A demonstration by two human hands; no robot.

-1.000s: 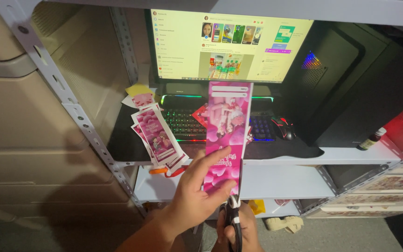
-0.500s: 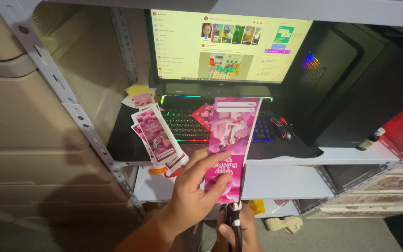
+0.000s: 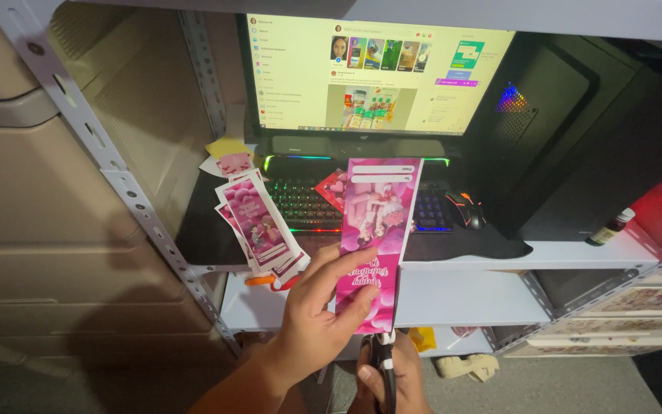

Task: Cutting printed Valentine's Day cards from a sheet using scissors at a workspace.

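Note:
My left hand (image 3: 317,314) pinches the lower part of a long pink printed card strip (image 3: 375,230) and holds it upright in front of the desk. Below it, my right hand (image 3: 392,379) grips black-handled scissors (image 3: 383,360), whose blades meet the strip's bottom edge near its right side. A fanned stack of cut pink cards (image 3: 258,224) lies on the desk's left front corner.
A lit monitor (image 3: 377,73), a backlit keyboard (image 3: 308,201) and a mouse (image 3: 469,211) sit on a black mat. A dark computer tower (image 3: 568,130) stands right. Grey metal shelf posts (image 3: 109,161) rise at left. A small bottle (image 3: 611,227) stands at the far right.
The strip has tilted slightly, from leaning right back toward upright, while the scissors stay at its bottom edge. Both hands remain in about the same place.

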